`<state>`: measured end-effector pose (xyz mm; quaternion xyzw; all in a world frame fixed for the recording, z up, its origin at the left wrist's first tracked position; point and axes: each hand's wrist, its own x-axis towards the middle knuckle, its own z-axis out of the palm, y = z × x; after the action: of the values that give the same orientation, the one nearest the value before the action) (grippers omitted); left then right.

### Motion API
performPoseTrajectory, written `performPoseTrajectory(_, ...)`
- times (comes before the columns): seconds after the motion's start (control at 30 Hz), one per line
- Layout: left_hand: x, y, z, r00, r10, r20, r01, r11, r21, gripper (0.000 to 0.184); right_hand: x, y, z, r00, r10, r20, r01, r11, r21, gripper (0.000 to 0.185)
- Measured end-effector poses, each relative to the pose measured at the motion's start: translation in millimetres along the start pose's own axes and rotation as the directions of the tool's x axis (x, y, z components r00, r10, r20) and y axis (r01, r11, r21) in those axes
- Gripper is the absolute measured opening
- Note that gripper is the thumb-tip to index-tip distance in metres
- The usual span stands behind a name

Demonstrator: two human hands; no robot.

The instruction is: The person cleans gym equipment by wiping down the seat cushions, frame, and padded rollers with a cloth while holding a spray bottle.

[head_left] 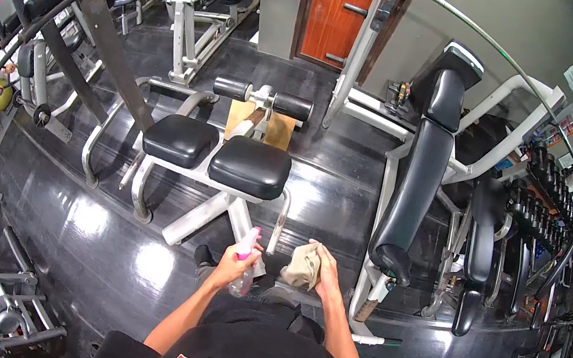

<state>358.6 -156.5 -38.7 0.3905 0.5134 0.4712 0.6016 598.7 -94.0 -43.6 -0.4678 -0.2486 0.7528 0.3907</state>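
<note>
Gripping a spray bottle [248, 242], the left hand [230, 267] closes round it, pink top toward the right black seat pad's [250, 167] near edge; the right hand [328, 275], farther off, clamps a crumpled beige cloth [301, 266].

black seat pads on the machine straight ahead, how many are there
2: the left seat pad and the right seat pad, side by side on the white frame; no others seem hidden.

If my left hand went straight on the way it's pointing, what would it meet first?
Your left hand would probably meet the bent metal leg beside the right-hand black seat first, though it may well pass above it; this one view leaves the depth unclear.
</note>
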Motion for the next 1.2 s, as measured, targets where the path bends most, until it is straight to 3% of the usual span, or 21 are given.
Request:
performPoseTrajectory(0.07, 2, -12, -2, 0.999, 0.042, 0.018, -0.042, 0.999, -0.021, 0.037, 4, 1, 4, 0.995, -0.042, -0.093, 0.058, 0.984, 0.171, 0.035)
performPoseTrajectory(0.13, 2, -15, -1, 0.999, -0.04, 0.003, 0.039, 0.969, -0.246, 0.039, 9, 3, -6, 0.996, -0.01, -0.086, 0.028, 0.978, 0.208, 0.034)
performPoseTrajectory(0.27, 1, -17, -6, 0.998, -0.048, 0.039, 0.056, 0.962, -0.267, 0.039, 37, 16, -26, 1.0, -0.006, -0.017, 0.01, 0.957, 0.291, 0.033)
performPoseTrajectory(0.33, 1, -17, -11, 0.979, -0.175, 0.101, 0.2, 0.913, -0.355, 0.039, 55, 17, -28, 0.998, -0.05, -0.032, 0.055, 0.975, 0.214, 0.032)
performPoseTrajectory(0.4, 2, -19, -12, 0.979, -0.173, 0.108, 0.2, 0.915, -0.35, 0.04, 78, 17, -24, 0.997, -0.054, -0.046, 0.063, 0.976, 0.208, 0.028)
performPoseTrajectory(0.5, 3, -2, -8, 0.982, -0.165, 0.097, 0.186, 0.943, -0.277, 0.04, 138, 34, -18, 0.895, -0.364, -0.257, 0.332, 0.93, -0.158, 0.024)
performPoseTrajectory(0.53, 3, 7, -5, 0.984, -0.159, 0.079, 0.173, 0.962, -0.211, 0.04, 143, 22, 0, 0.871, -0.375, -0.317, 0.295, 0.916, -0.274, 0.026)
performPoseTrajectory(0.6, -2, 13, -7, 0.984, -0.17, 0.05, 0.176, 0.969, -0.172, 0.041, 154, 10, 34, 0.757, -0.571, -0.319, 0.315, 0.745, -0.588, 0.029)
performPoseTrajectory(0.67, -3, 10, -10, 0.989, -0.13, 0.075, 0.14, 0.979, -0.148, 0.042, 182, 32, 36, 0.765, -0.613, -0.197, 0.298, 0.608, -0.736, 0.032)
performPoseTrajectory(0.7, -5, 18, -10, 0.988, -0.134, 0.076, 0.146, 0.974, -0.172, 0.042, 184, 40, 42, 0.837, -0.511, -0.194, 0.071, 0.453, -0.889, 0.031)
performPoseTrajectory(0.73, -7, 25, -12, 0.988, -0.134, 0.07, 0.144, 0.975, -0.169, 0.042, 190, 57, 36, 0.91, -0.412, -0.045, 0.142, 0.413, -0.9, 0.033)
performPoseTrajectory(0.8, -9, 34, -17, 0.994, -0.1, 0.042, 0.107, 0.975, -0.194, 0.035, 188, 103, 33, 0.796, -0.542, 0.271, 0.342, 0.032, -0.939, 0.038)
performPoseTrajectory(0.87, -11, 31, -27, 0.995, -0.091, 0.029, 0.095, 0.975, -0.2, 0.034, 158, 108, 51, 0.903, -0.31, 0.298, 0.246, -0.196, -0.949, 0.046)
performPoseTrajectory(0.93, -12, 31, -32, 0.994, -0.108, -0.014, 0.095, 0.918, -0.386, 0.034, 135, 123, 50, 0.904, -0.287, 0.316, 0.262, -0.211, -0.942, 0.043)
performPoseTrajectory(1.03, -9, 40, -39, 0.995, -0.102, 0.008, 0.097, 0.91, -0.403, 0.038, 90, 128, 48, 0.884, -0.268, 0.384, 0.359, -0.137, -0.923, 0.052)
performPoseTrajectory(1.1, -6, 49, -42, 0.996, -0.087, 0.023, 0.089, 0.904, -0.417, 0.041, 59, 126, 47, 0.86, -0.326, 0.392, 0.418, 0.011, -0.908, 0.053)
performPoseTrajectory(1.13, -6, 53, -43, 0.996, -0.09, 0.029, 0.094, 0.904, -0.417, 0.041, 49, 130, 43, 0.862, -0.328, 0.386, 0.413, 0.012, -0.911, 0.053)
performPoseTrajectory(1.2, -2, 60, -45, 0.998, -0.047, 0.041, 0.061, 0.878, -0.474, 0.035, 36, 133, 35, 0.912, -0.292, 0.29, 0.361, 0.233, -0.903, 0.052)
